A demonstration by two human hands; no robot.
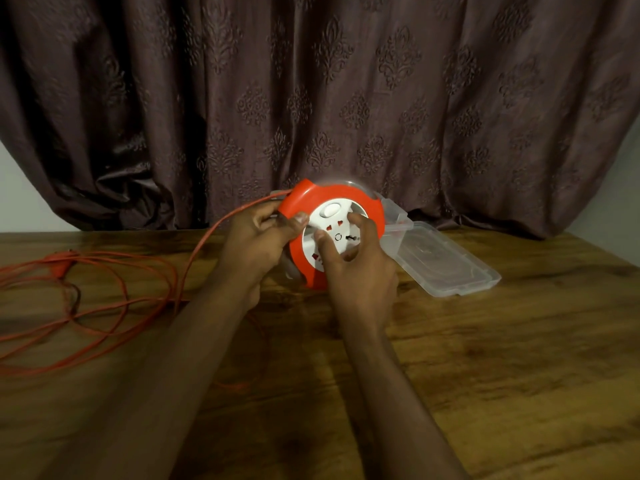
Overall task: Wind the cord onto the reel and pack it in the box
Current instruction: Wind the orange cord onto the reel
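Right hand (353,268) fingers curled into white hub of reel (334,237), gripping to crank. Left hand (258,240) clamps orange rim, thumb on face. Reel upright, held above table (485,375). Looks light, rigid plastic, smooth rim: hold rim, turn hub. Cord (104,299) limp, tangle-prone, mostly loose on table left. Clear box (446,265) open behind reel.

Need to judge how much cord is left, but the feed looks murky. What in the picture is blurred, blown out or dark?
Head view: dim, warm light; the top of the reel is blown out by glare; the loose cord on the table is smeared, likely by motion; both forearms are soft near the bottom edge; the wide lens bends the table edge; left hand and right hand read clearly.
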